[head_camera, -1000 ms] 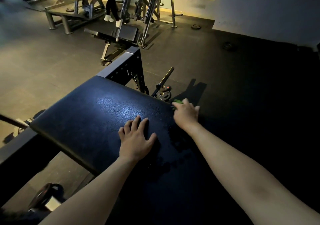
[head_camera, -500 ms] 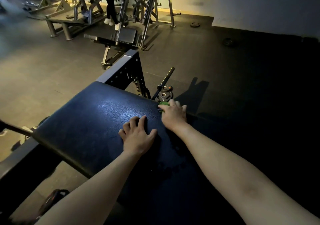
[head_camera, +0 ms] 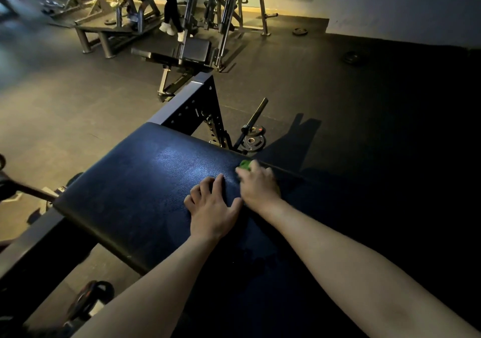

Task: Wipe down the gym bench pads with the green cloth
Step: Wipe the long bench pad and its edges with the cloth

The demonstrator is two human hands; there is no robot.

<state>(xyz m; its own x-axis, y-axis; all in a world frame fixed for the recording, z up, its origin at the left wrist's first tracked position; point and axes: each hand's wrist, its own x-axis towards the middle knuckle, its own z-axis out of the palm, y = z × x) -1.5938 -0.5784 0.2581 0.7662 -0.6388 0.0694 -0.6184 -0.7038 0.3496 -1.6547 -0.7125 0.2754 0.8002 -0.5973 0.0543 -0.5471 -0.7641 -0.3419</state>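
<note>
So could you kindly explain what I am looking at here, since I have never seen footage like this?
There is no machine: a person wears a camera on the head, looking down at their own two bare arms in a dim gym. The left hand rests spread on the dark bench pad. The right hand presses a green cloth onto the pad's far edge; only a corner of cloth shows, and its grip looks blurred. On the floor beyond lie weight plates and a barbell.
</note>
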